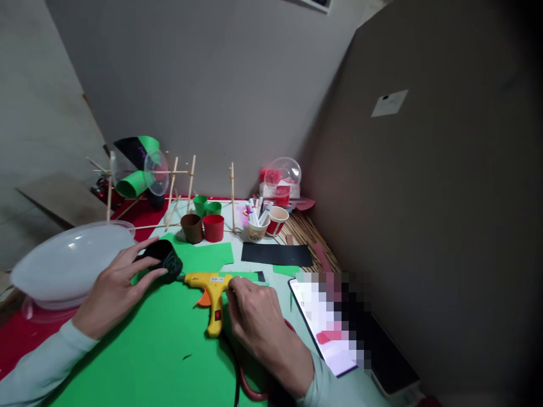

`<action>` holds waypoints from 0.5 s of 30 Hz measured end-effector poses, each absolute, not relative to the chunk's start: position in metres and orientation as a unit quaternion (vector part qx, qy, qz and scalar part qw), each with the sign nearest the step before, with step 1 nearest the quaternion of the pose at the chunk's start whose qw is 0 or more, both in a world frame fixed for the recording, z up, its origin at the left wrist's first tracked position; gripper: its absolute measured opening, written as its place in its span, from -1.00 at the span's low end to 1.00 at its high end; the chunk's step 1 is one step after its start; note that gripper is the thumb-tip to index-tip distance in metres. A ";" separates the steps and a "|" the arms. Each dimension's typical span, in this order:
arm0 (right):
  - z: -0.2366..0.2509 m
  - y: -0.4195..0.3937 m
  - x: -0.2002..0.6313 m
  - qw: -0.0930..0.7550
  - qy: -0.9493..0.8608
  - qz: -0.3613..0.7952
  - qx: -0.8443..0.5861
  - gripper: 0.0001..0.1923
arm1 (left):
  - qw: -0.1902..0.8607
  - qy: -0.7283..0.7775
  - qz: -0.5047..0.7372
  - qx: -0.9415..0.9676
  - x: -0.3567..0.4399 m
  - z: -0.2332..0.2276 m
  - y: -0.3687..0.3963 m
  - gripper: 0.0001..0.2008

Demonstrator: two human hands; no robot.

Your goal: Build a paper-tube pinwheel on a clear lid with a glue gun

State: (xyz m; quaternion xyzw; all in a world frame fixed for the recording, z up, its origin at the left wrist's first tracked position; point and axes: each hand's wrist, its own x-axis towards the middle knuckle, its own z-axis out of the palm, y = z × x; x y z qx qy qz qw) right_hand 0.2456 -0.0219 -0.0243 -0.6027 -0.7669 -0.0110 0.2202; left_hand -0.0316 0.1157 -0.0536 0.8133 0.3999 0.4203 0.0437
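Desk inventory, as I see it via head cam:

- Left hand (116,285): fingers spread and curled round a black paper roll (163,260), thumb under, index over top. Roll lies on its side at the far left edge of the big green sheet (148,350).
- Right hand (258,319): fingers bent, loosely closed, tips at the rear of the yellow glue gun (212,294); I can't tell if it's a real grip or just touch. Gun lies flat on the green sheet, nozzle pointing left, just beside the black roll, handle toward me.
- Orange scrap (203,299) under the gun body.
- Btwn hands and wall: brown cup (192,228), red cup (213,227), two green cups (206,206) behind.
- Stick frame (182,186) w/ clear discs and green/black cones, far left.
- Cup of markers (257,223) and a red-white paper cup (278,219), centre-right.
- Black paper strip (275,254) flat, right of the smaller green sheet.
- Clear plastic lid (68,263) at left, on red mat.
- Phone (335,350), screen blurred, right of my right hand.
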 end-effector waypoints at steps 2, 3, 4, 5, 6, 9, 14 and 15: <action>-0.022 -0.024 0.244 0.214 -0.767 -0.004 -0.605 -0.89 | 0.044 0.410 0.417 0.810 -0.034 -0.058 0.119 -0.61; -0.021 -0.025 0.243 0.213 -0.767 -0.001 -0.605 -0.87 | 0.046 0.415 0.417 0.808 -0.034 -0.059 0.119 -0.60; -0.020 -0.025 0.242 0.214 -0.767 0.003 -0.604 -0.86 | 0.049 0.418 0.416 0.806 -0.034 -0.058 0.119 -0.61; -0.020 -0.026 0.242 0.216 -0.767 0.008 -0.603 -0.85 | 0.052 0.417 0.416 0.806 -0.032 -0.056 0.118 -0.61; -0.020 -0.027 0.241 0.221 -0.769 0.013 -0.600 -0.85 | 0.053 0.415 0.419 0.806 -0.030 -0.053 0.116 -0.63; -0.022 -0.027 0.242 0.252 -0.770 0.036 -0.586 -0.86 | 0.032 0.408 0.456 0.791 -0.018 -0.033 0.104 -0.71; -0.019 -0.023 0.244 0.379 -0.726 0.121 -0.561 -0.87 | 0.041 0.391 0.557 0.732 0.002 0.002 0.071 -0.85; -0.018 -0.022 0.245 0.408 -0.709 0.145 -0.556 -0.83 | 0.103 0.391 0.569 0.716 0.005 0.005 0.065 -0.88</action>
